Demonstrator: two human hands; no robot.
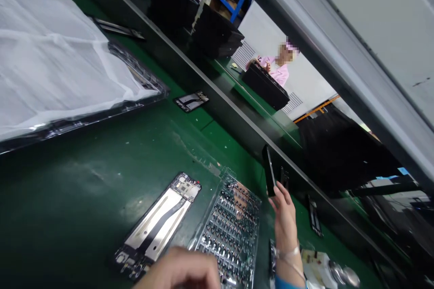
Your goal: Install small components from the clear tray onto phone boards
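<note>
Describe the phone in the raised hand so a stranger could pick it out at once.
On the green workbench, find the clear plastic tray of small shiny parts. Just right of it, the right hand, with a blue sleeve, holds up a slim black smartphone on edge in its fingers. Unlike the opened phone frame lying flat nearby, it is held in the hand.

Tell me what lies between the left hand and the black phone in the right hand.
A clear plastic tray of small parts lies flat on the green mat between the left hand and the black phone held in the right hand.
</note>
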